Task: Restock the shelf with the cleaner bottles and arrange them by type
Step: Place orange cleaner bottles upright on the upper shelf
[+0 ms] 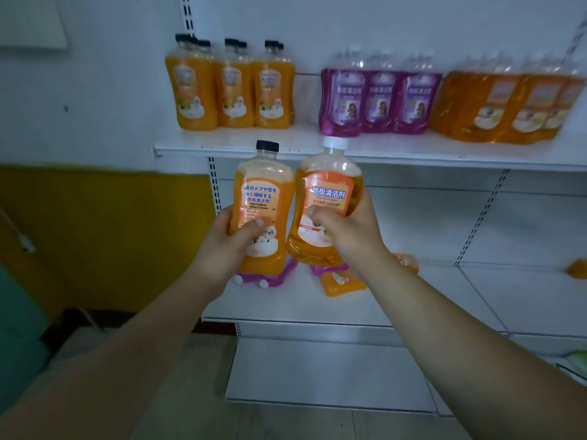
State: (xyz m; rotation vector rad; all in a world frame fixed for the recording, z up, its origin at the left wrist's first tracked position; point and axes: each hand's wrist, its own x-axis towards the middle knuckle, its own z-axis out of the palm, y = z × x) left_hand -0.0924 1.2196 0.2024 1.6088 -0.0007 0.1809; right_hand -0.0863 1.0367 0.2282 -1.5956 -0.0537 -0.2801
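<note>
White store shelf [317,152] just above both hands, already carrying three sorted groups [378,100]. Gripped upright in left hand [235,239]: black-capped orange bottle [263,198]. In right hand [352,230], fingers curled round: white-capped amber bottle [327,185]. Behind the hands, loose bottles [341,282] lying unsorted. Seems well advanced, not finished.

Reaching forward and up with both bare forearms. Gripping a black-capped bottle [265,198] in the left hand [233,241], thumb laid across its front. Gripping a white-capped bottle [330,182] in the right hand [351,231] just beside the left, thumb curled over the label.
</note>
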